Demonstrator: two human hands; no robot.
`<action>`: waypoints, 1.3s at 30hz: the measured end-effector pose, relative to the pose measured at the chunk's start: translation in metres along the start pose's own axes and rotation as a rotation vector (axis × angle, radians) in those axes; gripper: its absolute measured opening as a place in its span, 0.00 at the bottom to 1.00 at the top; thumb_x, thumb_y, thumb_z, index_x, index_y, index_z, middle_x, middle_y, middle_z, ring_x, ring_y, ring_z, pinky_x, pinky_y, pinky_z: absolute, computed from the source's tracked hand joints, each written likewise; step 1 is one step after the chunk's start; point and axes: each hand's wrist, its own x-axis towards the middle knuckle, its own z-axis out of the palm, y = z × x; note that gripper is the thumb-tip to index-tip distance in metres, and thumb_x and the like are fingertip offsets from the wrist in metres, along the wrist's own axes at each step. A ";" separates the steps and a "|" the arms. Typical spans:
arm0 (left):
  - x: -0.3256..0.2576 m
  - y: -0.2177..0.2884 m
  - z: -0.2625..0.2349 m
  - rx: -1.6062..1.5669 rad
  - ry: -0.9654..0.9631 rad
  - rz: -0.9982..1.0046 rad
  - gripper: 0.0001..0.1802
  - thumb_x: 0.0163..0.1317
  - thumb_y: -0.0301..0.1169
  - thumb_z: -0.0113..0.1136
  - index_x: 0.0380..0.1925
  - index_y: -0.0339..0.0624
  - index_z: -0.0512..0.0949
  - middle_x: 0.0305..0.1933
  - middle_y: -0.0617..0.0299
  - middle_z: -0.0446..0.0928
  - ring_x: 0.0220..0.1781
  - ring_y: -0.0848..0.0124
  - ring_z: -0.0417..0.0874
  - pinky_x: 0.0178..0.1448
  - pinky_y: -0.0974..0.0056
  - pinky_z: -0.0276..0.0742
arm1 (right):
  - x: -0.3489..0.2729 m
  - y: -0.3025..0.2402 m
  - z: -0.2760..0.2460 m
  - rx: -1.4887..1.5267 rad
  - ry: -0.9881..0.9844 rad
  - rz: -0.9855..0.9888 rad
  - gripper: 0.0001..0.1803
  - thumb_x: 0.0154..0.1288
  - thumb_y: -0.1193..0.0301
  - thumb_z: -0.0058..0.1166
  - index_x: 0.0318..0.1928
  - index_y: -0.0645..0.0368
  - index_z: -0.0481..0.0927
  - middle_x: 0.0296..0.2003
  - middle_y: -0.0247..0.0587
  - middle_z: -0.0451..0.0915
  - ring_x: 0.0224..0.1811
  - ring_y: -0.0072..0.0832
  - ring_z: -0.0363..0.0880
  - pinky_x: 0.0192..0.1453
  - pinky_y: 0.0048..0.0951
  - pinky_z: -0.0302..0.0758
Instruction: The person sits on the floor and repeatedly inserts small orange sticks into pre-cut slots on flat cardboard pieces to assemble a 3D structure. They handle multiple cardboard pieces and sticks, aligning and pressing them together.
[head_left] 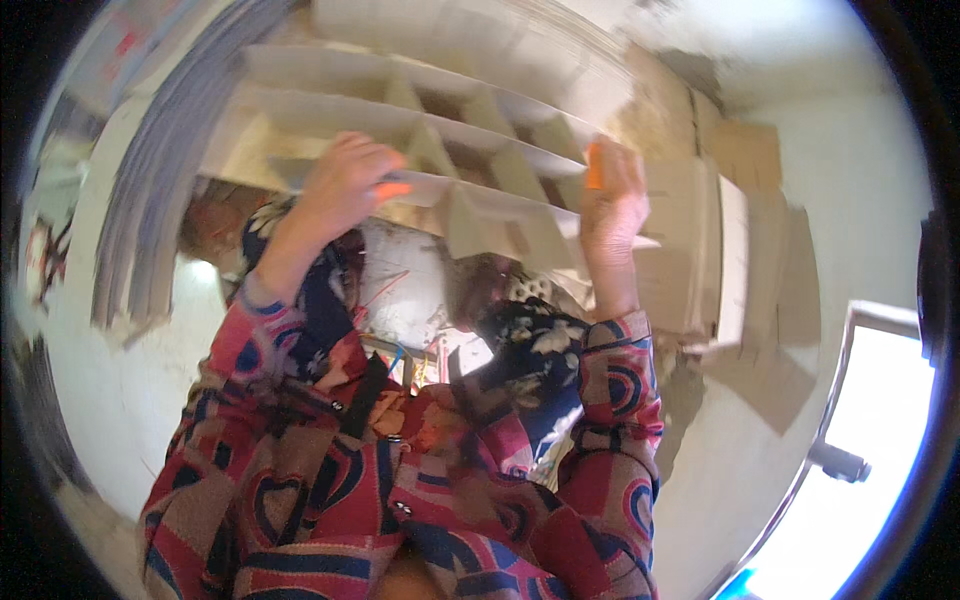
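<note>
Both hands, left (345, 185) and right (612, 190), grip the cardboard grid (470, 150) by its near edge, far cells all blurry.

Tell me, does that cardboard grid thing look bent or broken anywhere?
Yes, slightly. The cardboard divider grid sits skewed between the left hand and right hand, its cells slanted, not square. The picture is blurred, so tears cannot be told.

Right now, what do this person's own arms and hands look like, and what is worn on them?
Both forearms wear long patchwork-style sleeves in red, pink, tan and navy, patterned with curved arches and heart-like shapes. The left hand and right hand are bare, without gloves. An orange covering shows on some fingers of each hand; whether it is tape or a finger guard is too blurred to tell.
</note>
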 end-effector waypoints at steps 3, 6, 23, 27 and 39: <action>-0.002 0.011 -0.011 -0.005 0.063 -0.043 0.15 0.41 0.33 0.70 0.29 0.41 0.77 0.32 0.58 0.78 0.36 0.58 0.77 0.45 0.58 0.70 | -0.061 0.102 -0.045 -0.412 0.012 0.325 0.09 0.66 0.65 0.51 0.43 0.54 0.78 0.38 0.43 0.78 0.43 0.40 0.76 0.43 0.39 0.76; -0.005 0.010 -0.012 0.043 0.097 -0.063 0.18 0.39 0.33 0.71 0.30 0.39 0.77 0.33 0.57 0.79 0.37 0.58 0.77 0.45 0.58 0.70 | -0.118 0.161 -0.083 -0.845 -0.257 0.645 0.22 0.61 0.52 0.55 0.45 0.56 0.73 0.45 0.45 0.74 0.50 0.39 0.71 0.48 0.39 0.75; -0.014 -0.003 -0.017 0.086 0.075 -0.150 0.17 0.38 0.32 0.73 0.30 0.40 0.79 0.29 0.58 0.79 0.34 0.59 0.77 0.43 0.59 0.69 | -0.155 0.215 -0.102 -0.748 -0.474 0.773 0.25 0.56 0.46 0.57 0.36 0.57 0.78 0.38 0.47 0.80 0.42 0.46 0.78 0.43 0.46 0.74; -0.016 -0.005 -0.017 0.108 0.114 -0.130 0.17 0.38 0.32 0.73 0.30 0.40 0.79 0.29 0.58 0.79 0.34 0.60 0.78 0.42 0.59 0.69 | -0.146 0.206 -0.104 -0.611 -0.389 0.814 0.24 0.59 0.47 0.53 0.32 0.57 0.80 0.36 0.46 0.79 0.40 0.46 0.77 0.39 0.46 0.71; -0.019 -0.009 -0.017 0.111 0.155 -0.117 0.18 0.39 0.32 0.74 0.31 0.39 0.80 0.31 0.59 0.79 0.36 0.61 0.79 0.47 0.59 0.71 | -0.141 0.176 -0.077 -0.769 -0.476 0.534 0.06 0.62 0.69 0.51 0.36 0.57 0.79 0.41 0.42 0.73 0.47 0.41 0.73 0.41 0.38 0.77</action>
